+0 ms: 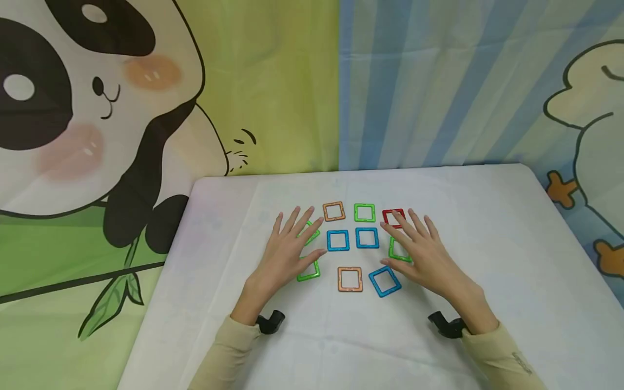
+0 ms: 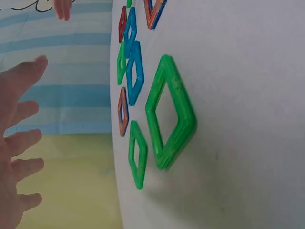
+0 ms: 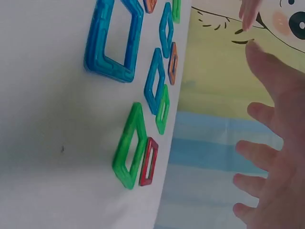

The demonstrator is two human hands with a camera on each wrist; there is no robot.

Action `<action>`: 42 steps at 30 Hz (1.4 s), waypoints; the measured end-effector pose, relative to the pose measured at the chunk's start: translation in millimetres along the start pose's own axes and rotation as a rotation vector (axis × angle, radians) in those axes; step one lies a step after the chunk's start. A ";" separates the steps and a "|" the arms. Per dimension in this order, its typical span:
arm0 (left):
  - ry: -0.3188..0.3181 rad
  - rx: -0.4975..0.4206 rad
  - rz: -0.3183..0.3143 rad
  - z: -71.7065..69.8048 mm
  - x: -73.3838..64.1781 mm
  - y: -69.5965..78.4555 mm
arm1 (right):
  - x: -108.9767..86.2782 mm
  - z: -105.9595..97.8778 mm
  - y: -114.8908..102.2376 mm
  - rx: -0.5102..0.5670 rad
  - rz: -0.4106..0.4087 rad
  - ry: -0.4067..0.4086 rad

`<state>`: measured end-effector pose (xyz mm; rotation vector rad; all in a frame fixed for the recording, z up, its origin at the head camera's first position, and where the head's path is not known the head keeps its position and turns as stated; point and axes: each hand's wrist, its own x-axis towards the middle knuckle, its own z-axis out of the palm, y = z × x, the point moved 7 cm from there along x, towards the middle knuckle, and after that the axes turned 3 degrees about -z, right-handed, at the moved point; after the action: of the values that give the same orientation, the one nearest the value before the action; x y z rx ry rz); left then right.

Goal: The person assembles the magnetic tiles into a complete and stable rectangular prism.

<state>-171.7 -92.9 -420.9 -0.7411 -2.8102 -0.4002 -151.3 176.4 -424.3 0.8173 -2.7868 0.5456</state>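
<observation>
Square magnetic tile frames lie flat on the white table. My left hand (image 1: pixel 281 255) hovers with fingers spread, partly covering two green tiles, a nearer one (image 1: pixel 309 278) and a farther one (image 1: pixel 312 237). Opposite it, my right hand (image 1: pixel 430 261) is also spread above the table, partly hiding a red tile (image 1: pixel 392 210) and a green tile (image 1: pixel 400 258). Between the hands are two blue tiles, left (image 1: pixel 338 249) and right (image 1: pixel 367 246). Nearer lie an orange tile (image 1: pixel 350 290) and a turned blue tile (image 1: pixel 391 291). Both wrist views show the hands raised off the tiles, holding nothing.
At the back of the group lie another orange tile (image 1: pixel 333 219) and a green tile (image 1: pixel 364 220). The white table (image 1: pixel 487 216) ends at a printed curtain (image 1: pixel 287 108) with a panda and stripes. Black wrist mounts (image 1: pixel 271 322) jut inward below the hands.
</observation>
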 end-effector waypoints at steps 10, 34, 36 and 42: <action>-0.140 -0.140 0.014 34.4 12.8 11.5 | 5.5 19.0 0.4 0.088 -0.012 -0.011; -0.313 -0.115 0.015 83.5 46.0 25.1 | 48.3 56.6 4.3 0.087 -0.023 -0.184; -0.316 -0.111 0.027 85.0 47.0 25.7 | 50.6 58.2 4.7 0.079 -0.030 -0.188; -0.323 -0.110 0.036 88.8 50.1 26.0 | 53.7 62.3 6.4 0.074 -0.034 -0.209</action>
<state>-212.7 -21.0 -485.9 -0.9566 -3.0875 -0.4701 -204.2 130.8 -468.3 0.9879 -2.9493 0.5929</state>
